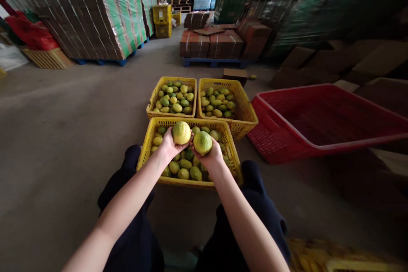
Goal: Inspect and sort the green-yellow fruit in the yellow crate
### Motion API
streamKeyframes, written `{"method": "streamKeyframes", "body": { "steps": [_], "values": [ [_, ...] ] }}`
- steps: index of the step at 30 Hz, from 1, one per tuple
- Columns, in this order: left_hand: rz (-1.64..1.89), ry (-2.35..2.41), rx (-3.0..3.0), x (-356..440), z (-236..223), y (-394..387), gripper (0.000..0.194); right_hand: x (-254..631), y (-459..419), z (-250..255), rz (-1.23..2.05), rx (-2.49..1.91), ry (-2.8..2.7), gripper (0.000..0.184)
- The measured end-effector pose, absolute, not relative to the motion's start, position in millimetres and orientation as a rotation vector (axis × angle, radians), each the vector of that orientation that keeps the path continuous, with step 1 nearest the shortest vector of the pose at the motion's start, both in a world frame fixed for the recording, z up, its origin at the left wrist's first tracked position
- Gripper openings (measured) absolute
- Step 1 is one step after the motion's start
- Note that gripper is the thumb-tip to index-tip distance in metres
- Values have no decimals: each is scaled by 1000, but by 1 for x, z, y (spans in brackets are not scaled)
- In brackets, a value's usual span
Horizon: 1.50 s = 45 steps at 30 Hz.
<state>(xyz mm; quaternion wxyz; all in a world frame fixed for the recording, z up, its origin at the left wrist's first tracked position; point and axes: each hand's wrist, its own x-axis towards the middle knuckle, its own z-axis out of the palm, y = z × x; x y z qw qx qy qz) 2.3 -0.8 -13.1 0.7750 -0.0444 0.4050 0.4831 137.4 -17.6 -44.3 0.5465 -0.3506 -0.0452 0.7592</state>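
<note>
My left hand [168, 146] is closed round a yellow-green round fruit [181, 132]. My right hand [212, 156] grips a greener fruit [202, 143] beside it. Both hands are held side by side over the near yellow crate [145, 149], which stands between my knees and holds several of the same fruit. Two more yellow crates stand just behind it: the left one [153, 98] and the right one [245, 108], each with several fruit inside.
An empty red crate [287, 146] lies tilted to the right on the concrete floor. Wrapped pallets of flat cartons [95, 8] stand at the back left, brown boxes on a blue pallet [219, 44] behind the crates. Cardboard sheets lie at far right.
</note>
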Motion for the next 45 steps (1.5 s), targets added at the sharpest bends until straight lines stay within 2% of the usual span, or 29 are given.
{"method": "streamKeyframes", "body": {
  "steps": [3,10,15,20,35,41,45],
  "values": [
    [1105,909,-61,1,-7,-2,42,136,-21,-30,1807,-921,-46,24],
    [1179,925,-49,2,2,-3,33,134,-24,-22,1875,-805,-101,21],
    [1151,885,-105,2,1,-3,41,133,-22,-22,1905,-865,-107,31],
    [1100,871,-141,2,-1,-2,46,133,-23,-23,1905,-890,-142,31],
    [1257,831,213,3,0,-5,24,129,-25,-18,1733,-803,-213,8],
    [1282,788,421,3,-3,-8,26,130,-27,-18,1792,-796,-286,22],
    [1274,774,458,4,-5,-10,24,131,-26,-16,1760,-780,-284,24]
  ]
}}
